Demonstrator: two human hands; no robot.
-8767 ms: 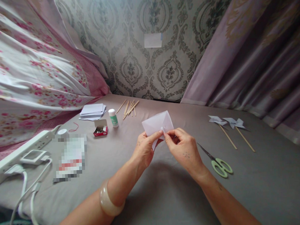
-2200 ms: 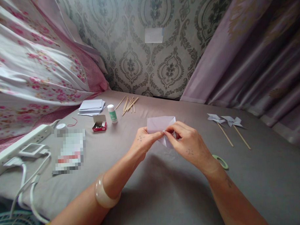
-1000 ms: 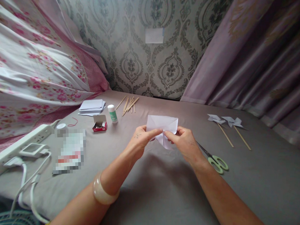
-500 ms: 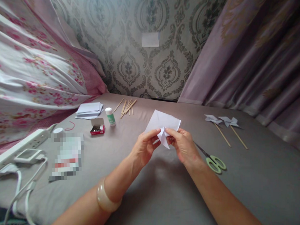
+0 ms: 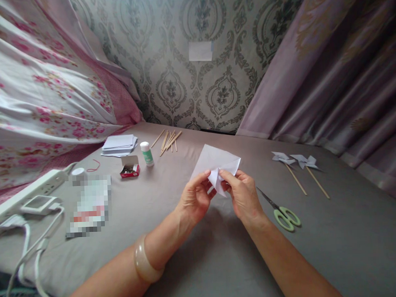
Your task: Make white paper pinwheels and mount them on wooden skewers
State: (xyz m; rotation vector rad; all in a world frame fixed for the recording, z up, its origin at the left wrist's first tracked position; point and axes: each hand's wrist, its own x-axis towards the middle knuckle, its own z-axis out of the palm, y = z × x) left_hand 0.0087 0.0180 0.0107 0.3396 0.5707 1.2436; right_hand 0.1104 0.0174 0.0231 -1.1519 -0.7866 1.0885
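Both hands hold a white sheet of paper (image 5: pixel 209 156) above the grey cloth, one corner of it curled in toward the middle. My left hand (image 5: pixel 196 196) pinches its near left side, thumb on top. My right hand (image 5: pixel 243 192) grips the right side, with the thumb pressed by the curled flap and the fingers underneath. Fingertips below the paper are partly hidden. Just right of my right hand lie scissors (image 5: pixel 283 215) with green handles. Farther right are two white paper pinwheels (image 5: pixel 304 161) on wooden sticks.
At the back left are a stack of white paper (image 5: pixel 118 144), a glue stick (image 5: pixel 146 154), several wooden sticks (image 5: pixel 170 141) and an open red box (image 5: pixel 130 168) of small metal pieces. A power strip (image 5: pixel 33 193) with cables, a blurred packet (image 5: pixel 91 204) and a red string (image 5: pixel 94 166) are at left.
The view has shifted slightly. Both hands keep their hold on the paper, and the fingers at the curled flap have moved only a little.
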